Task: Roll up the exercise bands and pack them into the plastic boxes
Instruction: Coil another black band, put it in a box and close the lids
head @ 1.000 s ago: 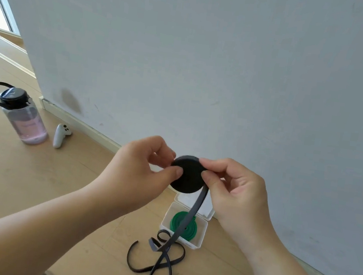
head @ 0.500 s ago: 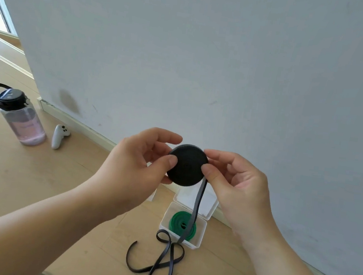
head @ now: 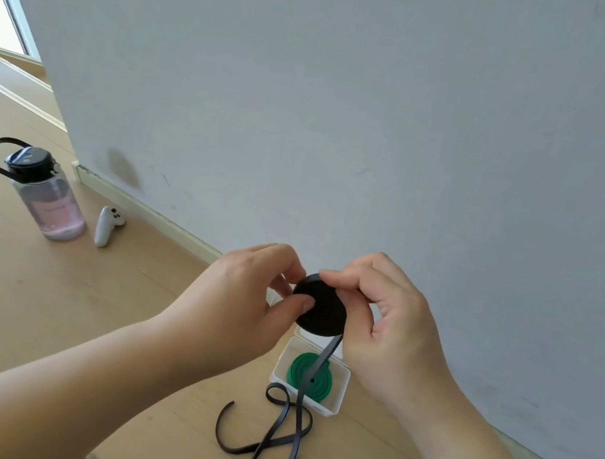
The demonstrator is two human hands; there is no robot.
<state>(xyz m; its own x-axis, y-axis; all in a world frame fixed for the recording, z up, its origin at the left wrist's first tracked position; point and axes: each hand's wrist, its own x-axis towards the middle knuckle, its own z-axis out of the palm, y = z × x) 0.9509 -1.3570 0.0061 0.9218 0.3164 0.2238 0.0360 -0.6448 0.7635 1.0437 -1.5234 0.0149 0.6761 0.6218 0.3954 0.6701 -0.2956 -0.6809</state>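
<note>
A black exercise band [head: 321, 313] is wound into a flat round coil held in the air before the wall. My left hand [head: 246, 298] pinches the coil's left side with thumb and fingers. My right hand [head: 382, 315] grips its right side, fingers curled over the top edge. The band's loose tail [head: 280, 444] hangs down from the coil and lies in loops on the floor. Below the hands sits an open clear plastic box [head: 336, 405], and inside it lies a rolled green band [head: 311, 377]. The box's lid is mostly hidden behind the coil.
A clear water bottle [head: 45, 197] with a black cap and strap stands on the wooden floor at the left. A white handheld controller [head: 106, 230] lies beside it. A grey wall with a white skirting board [head: 165, 218] runs diagonally behind everything.
Both hands have turned the coil, and my right fingers have shifted up over its top edge. The floor loops have shortened slightly as the tail is drawn in. The view has shifted a little.
</note>
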